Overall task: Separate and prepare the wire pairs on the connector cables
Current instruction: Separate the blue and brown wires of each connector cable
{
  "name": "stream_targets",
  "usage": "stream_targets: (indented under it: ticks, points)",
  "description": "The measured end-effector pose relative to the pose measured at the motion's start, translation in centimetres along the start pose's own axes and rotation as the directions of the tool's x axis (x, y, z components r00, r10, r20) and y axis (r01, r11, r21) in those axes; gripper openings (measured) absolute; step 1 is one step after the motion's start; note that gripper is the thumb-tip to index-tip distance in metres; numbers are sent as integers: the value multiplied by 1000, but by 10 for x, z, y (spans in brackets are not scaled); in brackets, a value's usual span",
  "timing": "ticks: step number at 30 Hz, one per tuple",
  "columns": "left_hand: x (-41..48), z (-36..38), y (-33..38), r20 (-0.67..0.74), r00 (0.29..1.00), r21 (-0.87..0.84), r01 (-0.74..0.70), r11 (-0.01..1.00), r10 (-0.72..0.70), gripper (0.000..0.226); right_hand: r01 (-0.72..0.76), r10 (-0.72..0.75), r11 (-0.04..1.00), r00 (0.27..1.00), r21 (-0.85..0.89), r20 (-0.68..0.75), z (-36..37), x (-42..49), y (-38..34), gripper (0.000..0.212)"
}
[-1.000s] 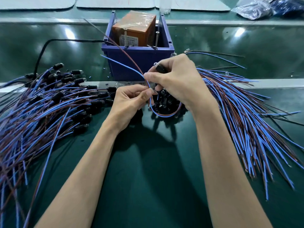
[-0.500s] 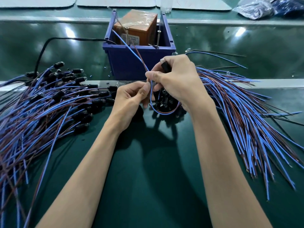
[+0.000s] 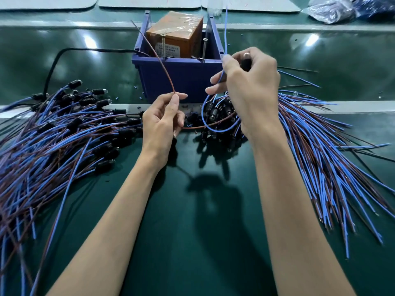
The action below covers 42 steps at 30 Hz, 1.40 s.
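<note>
A thin, smooth brown wire (image 3: pixel 164 69) is being pinched between the thumb and forefinger of the left hand (image 3: pixel 163 118), whose other fingers are being kept loosely curled. From there it is arching up and away to the left. A matching blue wire (image 3: pixel 226 28) is being pinched by the raised right hand (image 3: pixel 245 82), and its free end is pointing straight up. A small cylindrical black connector (image 3: pixel 245 63) is being gripped in the same hand. Below, both wires are sagging in a loop just in front of a blue plastic bin (image 3: pixel 181 77).

A heap of black connectors (image 3: pixel 215 116) is being partly hidden by the right wrist. Blue and brown cables are being fanned out to the right (image 3: pixel 320 146) and piled in a tangle to the left (image 3: pixel 53 135) on a dark green mat (image 3: pixel 192 210). An orange box (image 3: pixel 177 33) wrapped in clear film is being held in the bin, beside two upright screws (image 3: pixel 163 47).
</note>
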<state>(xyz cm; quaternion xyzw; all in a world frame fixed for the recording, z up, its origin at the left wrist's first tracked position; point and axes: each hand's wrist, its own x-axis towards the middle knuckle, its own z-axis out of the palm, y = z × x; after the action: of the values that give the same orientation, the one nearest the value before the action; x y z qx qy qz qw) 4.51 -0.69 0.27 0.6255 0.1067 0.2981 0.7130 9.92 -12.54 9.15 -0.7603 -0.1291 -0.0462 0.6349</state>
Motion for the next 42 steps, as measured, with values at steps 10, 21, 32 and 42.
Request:
stream_targets:
  ticks: [10, 21, 32, 42]
  points:
    - [0, 1, -2, -18, 999, 93, 47, 995, -46, 24, -89, 114, 984, 979, -151, 168, 0, -2, 4, 18]
    - [-6, 1, -1, 80, 996, 167, 17, 986, -30, 30, -66, 118, 981, 950, -184, 289, 3, -3, 5, 14]
    - [-9, 2, 4, 175, 984, 213, -18, 977, -20, 29, 24, 84, 962, 923, -272, 375, 4, -5, 5, 14]
    - [-10, 3, 4, 246, 969, 142, -26, 990, -10, 28, 91, 64, 953, 873, -290, 484, 3, -11, -5, 12]
